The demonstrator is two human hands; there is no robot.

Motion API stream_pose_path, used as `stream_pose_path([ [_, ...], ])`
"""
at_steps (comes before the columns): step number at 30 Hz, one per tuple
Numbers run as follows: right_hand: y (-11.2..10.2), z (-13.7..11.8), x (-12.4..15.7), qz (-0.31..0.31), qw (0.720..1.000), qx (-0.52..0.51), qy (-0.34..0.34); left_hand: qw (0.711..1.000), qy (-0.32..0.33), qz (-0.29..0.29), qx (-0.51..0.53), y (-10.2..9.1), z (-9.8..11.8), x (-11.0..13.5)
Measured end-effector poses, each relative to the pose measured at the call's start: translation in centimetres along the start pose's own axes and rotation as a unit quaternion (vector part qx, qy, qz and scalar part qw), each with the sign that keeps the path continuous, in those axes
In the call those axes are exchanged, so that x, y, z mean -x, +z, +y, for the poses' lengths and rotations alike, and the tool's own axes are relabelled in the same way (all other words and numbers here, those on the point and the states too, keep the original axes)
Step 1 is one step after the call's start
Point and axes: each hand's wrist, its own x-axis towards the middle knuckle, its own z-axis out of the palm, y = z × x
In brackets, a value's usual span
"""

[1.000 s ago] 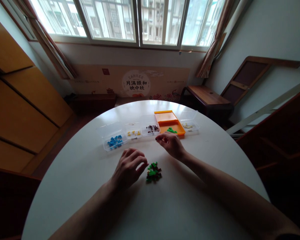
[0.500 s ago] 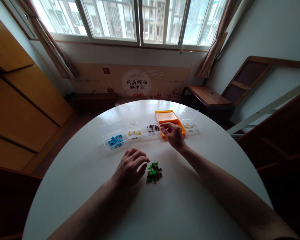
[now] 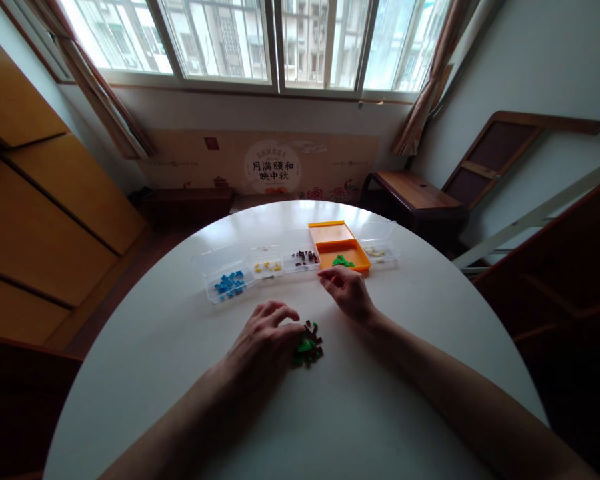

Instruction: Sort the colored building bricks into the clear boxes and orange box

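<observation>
A small pile of green and brown toy bricks lies on the white table. My left hand is at the pile's left side, thumb reaching over its edge and fingers curved with a gap to the thumb; no brick shows between them. My right hand is just in front of the orange box, its fingers pinched together. Whatever may be in that pinch is too small to make out. Green bricks rest inside the orange box, whose lid stands open behind it.
Left of the orange box stand clear boxes with dark brown pieces, yellow pieces and blue bricks. To its right, another clear box holds pale pieces. The round table's far edge curves behind the boxes.
My right hand has drawn back from over the orange box toward me, uncovering the green bricks inside. My left hand has shifted right onto the pile's edge; a green brick at its top no longer shows.
</observation>
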Motion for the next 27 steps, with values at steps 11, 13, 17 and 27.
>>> stream_pose_path([
  [11,0.3,-1.5,1.7,-0.092,0.994,-0.007,-0.053,0.998,-0.004,0.069,-0.001,0.4,-0.2,-0.2],
  [13,0.3,-1.8,2.1,-0.125,0.989,-0.014,-0.078,0.996,-0.019,0.088,-0.004,0.6,-0.4,-0.2],
  [17,0.4,-2.5,2.6,-0.164,0.978,-0.020,-0.127,0.992,-0.053,0.114,-0.001,0.7,-0.6,-0.1],
  [27,0.6,-1.9,2.7,-0.165,0.954,0.073,-0.237,0.991,-0.064,0.113,0.011,0.7,-0.7,-0.3],
])
